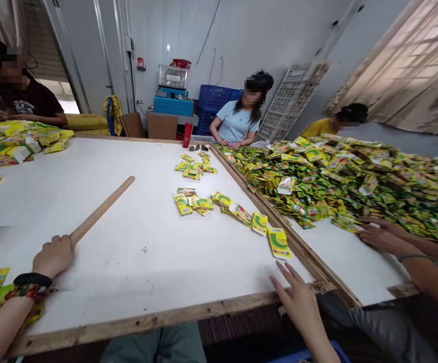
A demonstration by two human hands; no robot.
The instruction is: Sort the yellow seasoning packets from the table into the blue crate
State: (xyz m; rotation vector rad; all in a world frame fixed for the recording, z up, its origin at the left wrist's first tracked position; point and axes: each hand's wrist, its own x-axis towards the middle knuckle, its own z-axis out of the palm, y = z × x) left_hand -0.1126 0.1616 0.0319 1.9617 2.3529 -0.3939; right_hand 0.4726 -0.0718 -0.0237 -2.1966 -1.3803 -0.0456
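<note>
While a worker's left hand (53, 257) curls shut around the near end of a long wooden stick (101, 209), the right hand (298, 297) is spread, fingers apart, at the front edge of a white worktop (139, 267), just beside a yellow-and-green sachet (279, 243); whether its fingertips touch the surface cannot be told. A black wristband (32, 279) and a beaded bracelet (29, 292) circle the left wrist. The stick lies slantwise across the worktop, its far tip well apart from two loose clusters of sachets (194, 200) near the middle. A wooden rail (279, 222) divides the worktop from a great heap of sachets (347, 186), where a co-worker's hands (379, 237) rest at the edge. Another person in a pale blue T-shirt (236, 122) sits at the far end of the heap, and a person in a yellow top (317, 128) sits beyond it. Blue crates (213, 103) stand against the back wall.
</note>
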